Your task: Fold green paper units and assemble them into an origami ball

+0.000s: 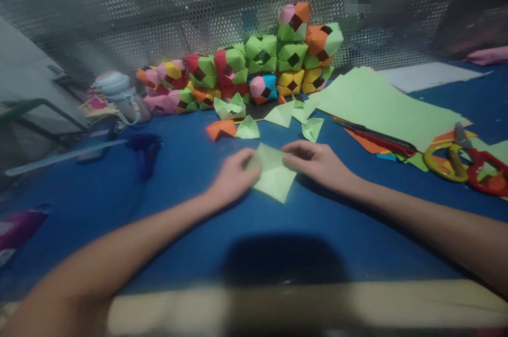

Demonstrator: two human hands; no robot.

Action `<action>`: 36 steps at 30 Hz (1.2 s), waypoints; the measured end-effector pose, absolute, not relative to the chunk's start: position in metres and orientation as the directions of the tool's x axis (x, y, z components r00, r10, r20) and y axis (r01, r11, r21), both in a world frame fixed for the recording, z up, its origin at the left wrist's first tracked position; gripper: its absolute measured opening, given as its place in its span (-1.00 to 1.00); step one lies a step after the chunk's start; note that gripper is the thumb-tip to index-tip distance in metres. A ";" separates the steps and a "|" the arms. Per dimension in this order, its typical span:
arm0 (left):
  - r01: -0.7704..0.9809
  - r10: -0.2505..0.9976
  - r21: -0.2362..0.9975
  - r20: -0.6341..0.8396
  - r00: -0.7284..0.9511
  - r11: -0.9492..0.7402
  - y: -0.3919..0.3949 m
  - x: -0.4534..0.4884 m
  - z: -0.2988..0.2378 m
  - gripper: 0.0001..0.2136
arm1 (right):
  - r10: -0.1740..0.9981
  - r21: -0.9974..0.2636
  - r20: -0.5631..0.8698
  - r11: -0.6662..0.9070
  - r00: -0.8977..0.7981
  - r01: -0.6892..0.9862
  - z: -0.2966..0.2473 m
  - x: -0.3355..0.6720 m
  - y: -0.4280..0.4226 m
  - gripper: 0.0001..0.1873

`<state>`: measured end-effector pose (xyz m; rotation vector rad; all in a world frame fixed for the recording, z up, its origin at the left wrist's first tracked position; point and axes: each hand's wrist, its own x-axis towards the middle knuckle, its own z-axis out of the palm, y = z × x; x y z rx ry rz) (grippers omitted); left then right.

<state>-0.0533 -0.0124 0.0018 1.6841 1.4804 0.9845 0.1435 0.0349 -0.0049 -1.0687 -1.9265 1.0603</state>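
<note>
A pale green square of paper [274, 175] with crease lines is between my two hands, just above the blue tabletop. My left hand [238, 173] pinches its left corner between thumb and fingers. On the opposite side, my right hand [315, 162] grips the right edge with thumb and fingertips. Just beyond the paper lie a folded orange piece [221, 129], a folded green piece [248, 128] and another green one [313, 128]. A larger open green fold [230, 107] stands behind them.
Stacked multicoloured paper blocks [261, 55] line the back against a perforated metal screen [166, 14]. At right are green sheets [381, 104], yellow-handled scissors [443, 162] and red-handled scissors [486, 172]. A glue gun [145, 152] and a bottle [119, 93] stand at left.
</note>
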 end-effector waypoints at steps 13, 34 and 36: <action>0.141 0.999 0.990 0.019 -0.034 -0.014 -0.019 -0.044 0.006 -0.80 | 0.904 -0.989 0.077 0.123 -0.420 0.084 0.001 0.134 0.020 -0.46; 0.073 1.000 0.997 0.011 -0.004 -0.010 -0.015 -0.052 -0.003 -0.76 | 0.908 -0.996 -0.042 -0.003 -0.416 0.095 0.005 0.129 0.013 -0.69; 0.034 0.999 0.999 0.024 0.021 -0.025 -0.015 -0.050 -0.003 -0.72 | 0.912 -0.995 -0.077 -0.048 -0.402 0.082 0.006 0.127 0.012 -0.70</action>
